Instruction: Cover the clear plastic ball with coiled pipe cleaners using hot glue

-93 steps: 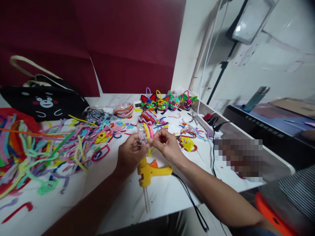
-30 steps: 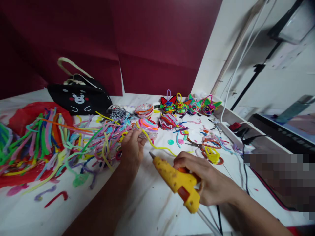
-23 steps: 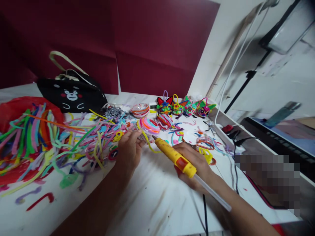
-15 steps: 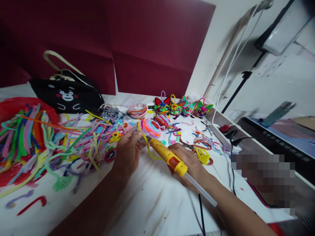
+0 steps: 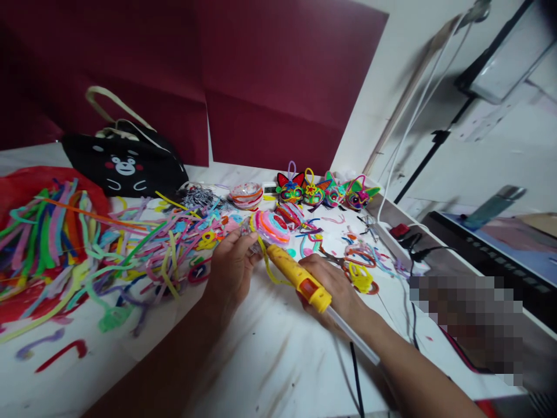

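My left hand [image 5: 232, 268] pinches a small round piece [image 5: 270, 226] wound with pink, orange and blue pipe cleaners; a loose yellow strand hangs from it. My right hand [image 5: 337, 287] is wrapped round a yellow glue gun [image 5: 298, 276], a clear glue stick jutting out of its back. The gun's nozzle points up-left and meets the underside of the round piece, just right of my left fingers. Both hands hover low over the white table [image 5: 270, 360].
A big tangle of coloured pipe cleaners [image 5: 87, 244] covers the table's left half, over a red bag. A black bear-face tote [image 5: 124, 168] sits at the back. Several finished cat-face pieces [image 5: 324, 193] line the far edge. Scissors, loops and a power strip [image 5: 398, 244] lie right.
My right hand picked up the glue gun from the table and brought its nozzle up to the round piece in my left hand. The view shifted right.
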A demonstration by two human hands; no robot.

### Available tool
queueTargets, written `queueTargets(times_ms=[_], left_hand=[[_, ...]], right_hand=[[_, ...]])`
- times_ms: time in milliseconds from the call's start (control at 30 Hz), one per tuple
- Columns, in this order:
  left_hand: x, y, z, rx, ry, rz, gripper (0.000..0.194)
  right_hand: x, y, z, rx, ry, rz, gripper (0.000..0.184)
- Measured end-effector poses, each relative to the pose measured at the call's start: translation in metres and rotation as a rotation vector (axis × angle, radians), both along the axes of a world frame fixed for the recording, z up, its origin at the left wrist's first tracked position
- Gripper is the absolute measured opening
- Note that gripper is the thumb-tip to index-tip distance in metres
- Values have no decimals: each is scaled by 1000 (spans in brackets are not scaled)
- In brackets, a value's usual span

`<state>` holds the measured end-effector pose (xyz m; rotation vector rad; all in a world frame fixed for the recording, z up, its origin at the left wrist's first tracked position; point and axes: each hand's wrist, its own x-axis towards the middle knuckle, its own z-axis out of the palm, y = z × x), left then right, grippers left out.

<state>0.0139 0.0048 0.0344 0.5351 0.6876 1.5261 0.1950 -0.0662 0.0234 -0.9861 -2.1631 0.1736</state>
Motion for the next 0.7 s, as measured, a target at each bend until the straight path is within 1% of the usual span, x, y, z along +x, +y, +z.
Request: queueTargets(times_ms=[167,300,500,700], left_hand=[[-1,2,-4,1,6,-2,21],[-1,2,-3,0,12,-3,20],[-2,1,1,-12,44,-2,14],[-5,3,2,-31,14,26,13]], right_hand=[[0,2,-2,75,-63,-6,9],[0,3,-3,139,-103,-19,5],[-2,2,-1,186,-118,-43,6],[1,5,-7,206,-126,-30,5]])
